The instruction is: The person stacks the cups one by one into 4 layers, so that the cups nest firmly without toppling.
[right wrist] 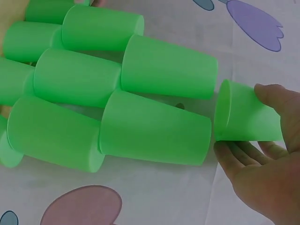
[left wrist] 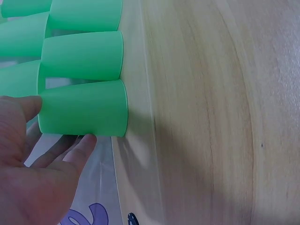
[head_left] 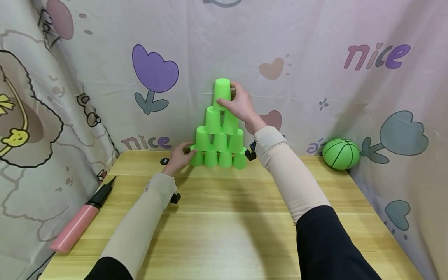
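Green cups (head_left: 220, 142), upside down, form a pyramid at the back of the wooden table (head_left: 210, 241). At its peak, my right hand (head_left: 242, 103) holds a single green cup (head_left: 222, 89) between thumb and fingers. In the right wrist view, that cup (right wrist: 251, 112) has its rim close over the two cups below. Low on the left, my left hand (head_left: 179, 158) grips the bottom row's end cup (head_left: 197, 159). The left wrist view shows the thumb at this cup's (left wrist: 84, 110) closed end and fingers along its outer side.
A pink hand pump (head_left: 78, 225) with a black nozzle lies along the left table edge. A green ball (head_left: 341, 154) with black lines sits at the back right corner. Right behind the pyramid hangs a printed curtain (head_left: 210, 46); another curtain borders the left side.
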### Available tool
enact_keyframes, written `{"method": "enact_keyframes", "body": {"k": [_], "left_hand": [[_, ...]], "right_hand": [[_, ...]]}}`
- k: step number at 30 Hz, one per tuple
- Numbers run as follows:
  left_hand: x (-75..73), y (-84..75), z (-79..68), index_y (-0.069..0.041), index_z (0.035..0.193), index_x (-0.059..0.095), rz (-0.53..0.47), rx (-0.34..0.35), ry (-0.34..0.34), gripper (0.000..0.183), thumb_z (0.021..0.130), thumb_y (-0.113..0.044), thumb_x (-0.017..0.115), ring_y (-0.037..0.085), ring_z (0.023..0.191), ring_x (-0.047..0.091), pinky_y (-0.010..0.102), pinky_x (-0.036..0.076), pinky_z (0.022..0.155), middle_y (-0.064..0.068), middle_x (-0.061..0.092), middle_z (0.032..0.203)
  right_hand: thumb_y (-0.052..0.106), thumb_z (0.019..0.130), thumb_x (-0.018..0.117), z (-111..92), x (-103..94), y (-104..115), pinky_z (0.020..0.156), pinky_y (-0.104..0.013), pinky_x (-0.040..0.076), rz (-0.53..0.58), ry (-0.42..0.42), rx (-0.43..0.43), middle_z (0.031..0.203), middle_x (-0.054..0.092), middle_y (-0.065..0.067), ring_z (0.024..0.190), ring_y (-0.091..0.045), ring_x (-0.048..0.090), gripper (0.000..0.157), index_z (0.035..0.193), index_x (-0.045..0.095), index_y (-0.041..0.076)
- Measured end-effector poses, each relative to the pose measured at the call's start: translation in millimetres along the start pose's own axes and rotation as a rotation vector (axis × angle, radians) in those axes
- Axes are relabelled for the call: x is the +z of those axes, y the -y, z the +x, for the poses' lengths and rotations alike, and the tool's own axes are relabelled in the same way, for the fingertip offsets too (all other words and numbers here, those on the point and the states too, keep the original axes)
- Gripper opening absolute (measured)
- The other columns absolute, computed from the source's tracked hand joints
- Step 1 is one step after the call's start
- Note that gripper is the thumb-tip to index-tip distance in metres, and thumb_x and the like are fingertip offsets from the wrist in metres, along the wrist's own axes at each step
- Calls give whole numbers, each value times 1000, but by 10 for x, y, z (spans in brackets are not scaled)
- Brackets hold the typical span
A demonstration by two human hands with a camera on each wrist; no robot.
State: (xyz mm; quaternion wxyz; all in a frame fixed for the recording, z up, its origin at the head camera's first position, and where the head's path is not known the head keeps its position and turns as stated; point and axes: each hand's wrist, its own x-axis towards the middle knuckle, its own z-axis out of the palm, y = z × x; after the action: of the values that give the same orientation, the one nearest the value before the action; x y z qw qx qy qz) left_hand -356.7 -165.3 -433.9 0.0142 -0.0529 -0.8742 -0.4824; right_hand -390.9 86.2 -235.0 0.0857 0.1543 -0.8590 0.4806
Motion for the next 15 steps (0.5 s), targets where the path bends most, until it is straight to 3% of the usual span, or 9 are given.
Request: {"method": "enact_keyframes", "body": {"k": [5, 15], "left_hand": [[11, -13, -4, -8, 159, 44, -12, -2, 5, 55, 110, -28, 57, 44, 141, 52, 55, 52, 114, 25, 47, 159], [16, -16, 2, -8, 159, 44, -42, -6, -1, 55, 109, -28, 58, 45, 141, 52, 56, 52, 114, 26, 48, 158]], "right_hand": [[28, 96, 78, 3, 21, -26, 108, -38, 56, 20, 13, 44, 146, 61, -14, 129, -25, 62, 71, 155, 42, 11], [33, 95, 80, 0, 38, -71, 110, -37, 55, 11, -12, 46, 149, 59, -12, 132, -24, 61, 80, 160, 38, 13]]}}
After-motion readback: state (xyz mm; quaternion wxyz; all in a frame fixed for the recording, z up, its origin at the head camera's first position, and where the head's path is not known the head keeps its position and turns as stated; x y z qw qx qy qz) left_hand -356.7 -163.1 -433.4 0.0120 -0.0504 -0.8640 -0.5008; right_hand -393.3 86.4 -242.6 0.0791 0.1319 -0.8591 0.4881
